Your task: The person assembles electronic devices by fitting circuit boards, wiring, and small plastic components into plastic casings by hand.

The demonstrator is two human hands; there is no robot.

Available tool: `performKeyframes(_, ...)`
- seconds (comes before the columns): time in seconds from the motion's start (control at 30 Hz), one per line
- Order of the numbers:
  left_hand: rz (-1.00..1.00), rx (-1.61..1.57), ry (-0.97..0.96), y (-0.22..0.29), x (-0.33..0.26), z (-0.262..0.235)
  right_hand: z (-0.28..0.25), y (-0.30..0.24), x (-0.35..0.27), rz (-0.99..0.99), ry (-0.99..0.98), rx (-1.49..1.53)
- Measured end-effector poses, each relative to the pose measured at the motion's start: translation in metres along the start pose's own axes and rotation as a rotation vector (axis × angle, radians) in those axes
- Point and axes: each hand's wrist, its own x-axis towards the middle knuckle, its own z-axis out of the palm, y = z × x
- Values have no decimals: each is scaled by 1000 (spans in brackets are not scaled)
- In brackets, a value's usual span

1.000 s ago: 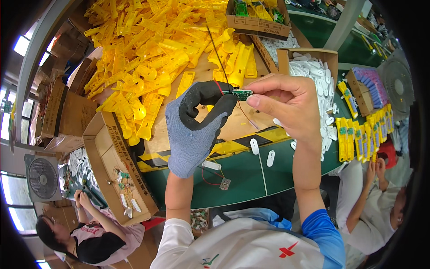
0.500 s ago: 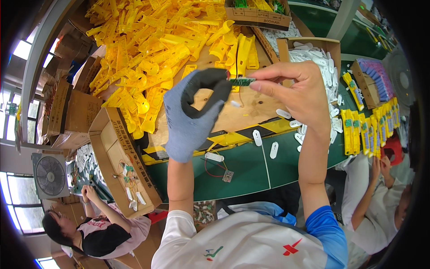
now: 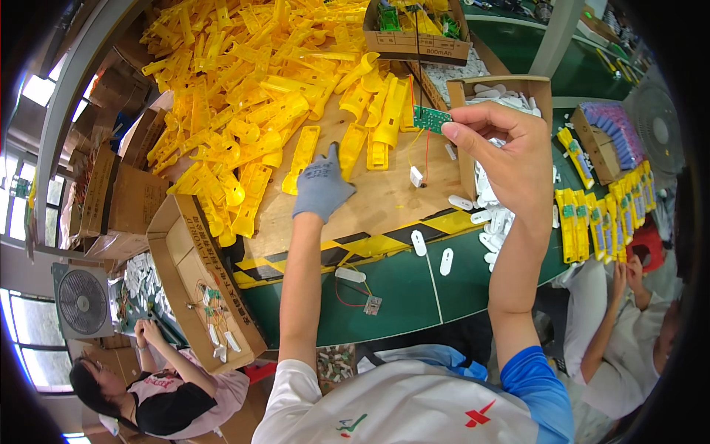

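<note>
Right hand (image 3: pixel 503 148) pinches the circuit board (image 3: pixel 430 118) by its right end, the board projecting leftward. Left hand (image 3: pixel 323 188), spread and empty, lies between yellow cases (image 3: pixel 354 149).

Bright, even light; left windows (image 3: pixel 26 317) blown out; fisheye bends straight edges; 4 corners black.

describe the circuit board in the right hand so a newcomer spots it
Start at the big heap of yellow casings. To its right, the bare right hand pinches a small green circuit board. Unlike the green boards lying in the cardboard tray at left, it is held up, red and yellow wires trailing below.
</note>
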Motion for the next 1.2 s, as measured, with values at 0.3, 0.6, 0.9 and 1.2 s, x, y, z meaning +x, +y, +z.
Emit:
performKeyframes(0.3,499,-483,441,-5,-64,-91,15,2,-1,-189,-47,270)
performKeyframes(0.6,465,-2060,337,69,-84,-83,32,-9,-19,-65,-468,672)
performKeyframes(0.9,370,-2309,-190,86,-83,-51,43,-10,-15,66,-346,656)
performKeyframes(1.2,73,-2208,-12,56,-45,-52,27,-18,-17,-69,-301,335)
